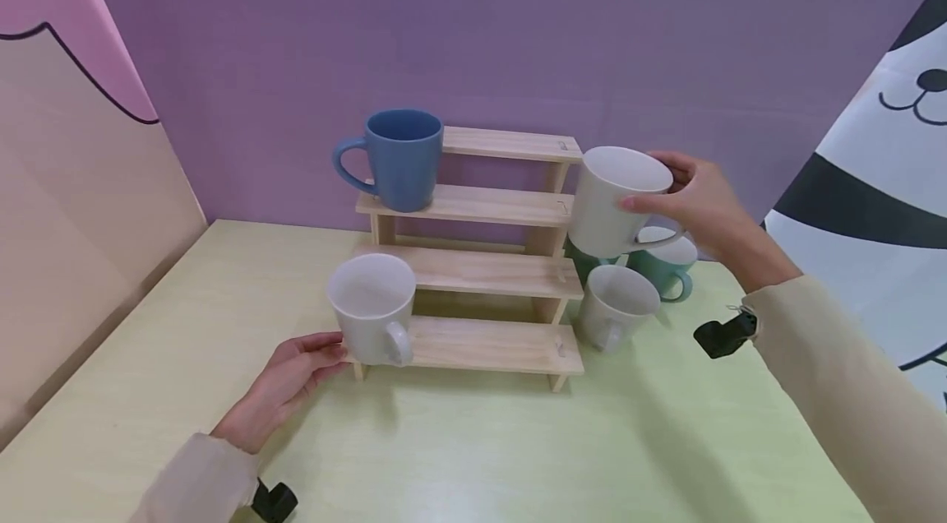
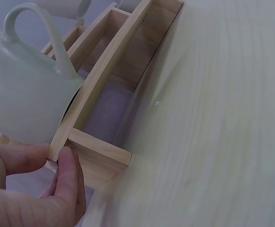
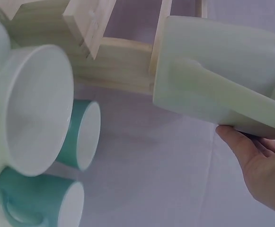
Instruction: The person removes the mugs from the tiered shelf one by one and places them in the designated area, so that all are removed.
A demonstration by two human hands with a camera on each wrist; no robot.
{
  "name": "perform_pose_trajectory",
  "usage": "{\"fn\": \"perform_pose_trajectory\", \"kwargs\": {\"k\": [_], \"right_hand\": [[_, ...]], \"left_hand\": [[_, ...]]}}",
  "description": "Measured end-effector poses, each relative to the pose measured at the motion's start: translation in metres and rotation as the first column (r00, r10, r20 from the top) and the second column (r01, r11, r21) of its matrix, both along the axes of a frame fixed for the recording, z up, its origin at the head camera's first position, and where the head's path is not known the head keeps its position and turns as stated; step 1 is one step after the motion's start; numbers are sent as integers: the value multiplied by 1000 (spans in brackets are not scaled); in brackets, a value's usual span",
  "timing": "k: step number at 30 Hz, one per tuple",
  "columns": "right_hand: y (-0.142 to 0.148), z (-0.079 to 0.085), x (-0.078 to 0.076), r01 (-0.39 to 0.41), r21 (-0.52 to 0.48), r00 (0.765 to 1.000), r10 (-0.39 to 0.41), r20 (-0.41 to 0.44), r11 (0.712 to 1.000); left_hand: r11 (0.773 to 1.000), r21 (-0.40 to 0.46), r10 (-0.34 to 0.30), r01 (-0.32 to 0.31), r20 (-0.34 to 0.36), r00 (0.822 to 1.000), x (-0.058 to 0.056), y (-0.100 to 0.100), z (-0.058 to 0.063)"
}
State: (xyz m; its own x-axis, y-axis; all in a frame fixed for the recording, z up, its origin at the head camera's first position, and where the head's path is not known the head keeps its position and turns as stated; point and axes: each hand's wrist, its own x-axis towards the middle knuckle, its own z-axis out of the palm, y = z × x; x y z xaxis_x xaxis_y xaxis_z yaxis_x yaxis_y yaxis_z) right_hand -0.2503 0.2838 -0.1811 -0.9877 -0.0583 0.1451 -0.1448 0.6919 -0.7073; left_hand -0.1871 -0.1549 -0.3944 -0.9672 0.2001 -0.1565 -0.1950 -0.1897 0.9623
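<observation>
My left hand (image 1: 277, 383) pinches the left end of the lowest step of a wooden tiered rack (image 1: 481, 272), thumb above and fingers below in the left wrist view. Just beside it, a white mug (image 1: 370, 301) stands on that step, handle facing front right. A second white mug (image 1: 610, 206) is up in the air at the rack's right end, gripped near its rim by my right hand (image 1: 706, 206). Its handle (image 3: 232, 90) points right in the head view. On the second step from the top, a blue mug (image 1: 405, 165) sits at the left, handle to the left.
Right of the rack, another white mug (image 1: 617, 305) and a green mug (image 1: 666, 268) stand on the pale table (image 1: 473, 449). A further green mug (image 3: 80, 135) is partly hidden behind them. A purple backdrop (image 1: 473, 30) rises behind the rack.
</observation>
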Motion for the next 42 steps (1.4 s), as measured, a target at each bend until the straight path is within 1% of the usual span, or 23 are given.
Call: {"fn": "perform_pose_trajectory", "kwargs": {"k": [3,8,18,24,29,33,36,42], "right_hand": [[7,0,2,17,12,1000,-17,-3,1000],[19,-2,4,39,-1,999,-39,-10,999],[43,-14,11,73,33,997,-72,-27,997],[55,-22,15,73,2,996,-73,-41,997],[66,-29,18,88,-12,996,-88,-30,996],[75,-35,19,98,-9,995,-98,-15,995],[81,-39,21,97,-28,995,-97,-11,995],[92,-49,25,98,-40,995,-98,-16,994]], "left_hand": [[1000,7,1,-1,7,1000,1,-1,-1],[1000,30,-4,4,2,1000,1,-2,1],[1000,7,-13,13,4,1000,1,-4,2],[1000,13,-13,14,-3,1000,1,-6,2],[1000,14,-12,12,-2,1000,1,-7,2],[1000,3,-8,8,1,1000,1,-7,2],[1000,-6,-5,5,5,1000,2,-7,2],[1000,-15,-5,5,7,1000,2,-7,2]]}}
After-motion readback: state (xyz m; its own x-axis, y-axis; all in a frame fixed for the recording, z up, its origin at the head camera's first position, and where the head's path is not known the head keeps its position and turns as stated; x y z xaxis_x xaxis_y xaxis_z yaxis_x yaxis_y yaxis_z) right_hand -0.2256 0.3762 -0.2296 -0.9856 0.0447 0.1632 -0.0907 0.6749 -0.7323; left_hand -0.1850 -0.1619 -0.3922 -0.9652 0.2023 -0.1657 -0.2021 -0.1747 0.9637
